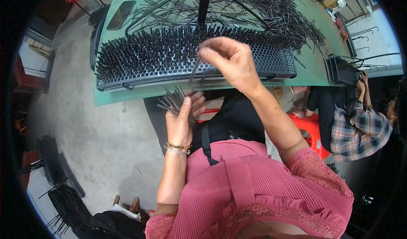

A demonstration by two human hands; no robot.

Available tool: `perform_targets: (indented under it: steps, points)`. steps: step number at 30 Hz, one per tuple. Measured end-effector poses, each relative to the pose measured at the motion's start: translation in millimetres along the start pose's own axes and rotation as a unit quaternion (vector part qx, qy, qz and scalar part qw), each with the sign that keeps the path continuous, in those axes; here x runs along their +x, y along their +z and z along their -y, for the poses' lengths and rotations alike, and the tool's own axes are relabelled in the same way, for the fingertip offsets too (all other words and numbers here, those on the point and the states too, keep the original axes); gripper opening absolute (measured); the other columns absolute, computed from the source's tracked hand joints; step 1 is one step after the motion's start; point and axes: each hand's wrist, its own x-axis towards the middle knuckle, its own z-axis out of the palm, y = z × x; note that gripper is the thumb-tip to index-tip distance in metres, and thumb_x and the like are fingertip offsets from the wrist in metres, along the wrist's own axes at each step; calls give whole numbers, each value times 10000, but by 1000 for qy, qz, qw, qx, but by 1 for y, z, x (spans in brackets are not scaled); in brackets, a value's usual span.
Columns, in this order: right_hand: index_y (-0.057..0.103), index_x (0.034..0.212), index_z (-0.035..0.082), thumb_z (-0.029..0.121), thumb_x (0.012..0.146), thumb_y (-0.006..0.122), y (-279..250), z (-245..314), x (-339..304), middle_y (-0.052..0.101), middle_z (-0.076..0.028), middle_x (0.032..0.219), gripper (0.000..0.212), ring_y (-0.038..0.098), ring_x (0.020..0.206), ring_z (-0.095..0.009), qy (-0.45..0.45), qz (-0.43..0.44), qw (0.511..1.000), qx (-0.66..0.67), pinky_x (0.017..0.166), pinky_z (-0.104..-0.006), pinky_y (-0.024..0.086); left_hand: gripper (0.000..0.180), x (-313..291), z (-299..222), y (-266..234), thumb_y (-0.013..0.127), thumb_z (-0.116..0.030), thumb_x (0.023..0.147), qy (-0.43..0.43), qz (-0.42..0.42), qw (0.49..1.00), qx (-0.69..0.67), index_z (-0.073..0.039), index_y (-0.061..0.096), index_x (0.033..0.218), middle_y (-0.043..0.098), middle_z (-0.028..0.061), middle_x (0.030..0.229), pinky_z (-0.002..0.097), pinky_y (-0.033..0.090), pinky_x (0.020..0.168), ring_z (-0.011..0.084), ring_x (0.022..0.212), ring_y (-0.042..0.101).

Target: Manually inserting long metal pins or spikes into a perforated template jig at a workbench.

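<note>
My left hand (180, 122) is closed around a bundle of thin dark metal rods (171, 100), just off the table's near edge. Above it, my right hand (235, 63) pinches a rod (195, 69), slightly blurred; whether it is a single one I cannot tell. Behind that hand lies a long perforated metal rack (277, 63) with a black handle frame (204, 5). Dark rods (140, 54) stand upright close together in its left and middle holes, while bare holes show toward the right end. My right fingertips hide part of the rack.
A large heap of loose rods (265, 5) covers the far part of the green table (127, 97). A phone (121, 15) lies at the far left. Another person in a plaid shirt (360, 131) works at the right beside a similar rack (344, 71). A red stool (311, 131) stands there.
</note>
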Motion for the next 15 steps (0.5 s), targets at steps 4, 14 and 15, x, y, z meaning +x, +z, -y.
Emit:
perform_targets:
  steps: [4,14,15]
  points:
    - [658,953,-40,108,854,658,7,-5,9,686,-63,840,178,620,751,-75,-60,-57,993,-83,674,-213,498,403,-1,4,4,549,-197,935,-37,53,998,15,64,466,1230,595,231,1130,361,552,790,267,987,627]
    - [673,898,-17,85,810,676,13,-2,5,682,-90,793,134,628,662,-108,-190,-91,952,-224,607,-244,491,384,-1,6,0,542,-189,937,-52,48,997,17,61,478,1222,607,222,1102,353,559,768,259,973,629]
    - [673,898,-17,85,810,676,12,-2,6,682,-90,793,134,628,662,-108,-190,-91,952,-224,607,-244,491,381,0,6,0,540,-188,938,-53,47,997,16,60,479,1221,609,221,1098,352,559,767,258,970,629]
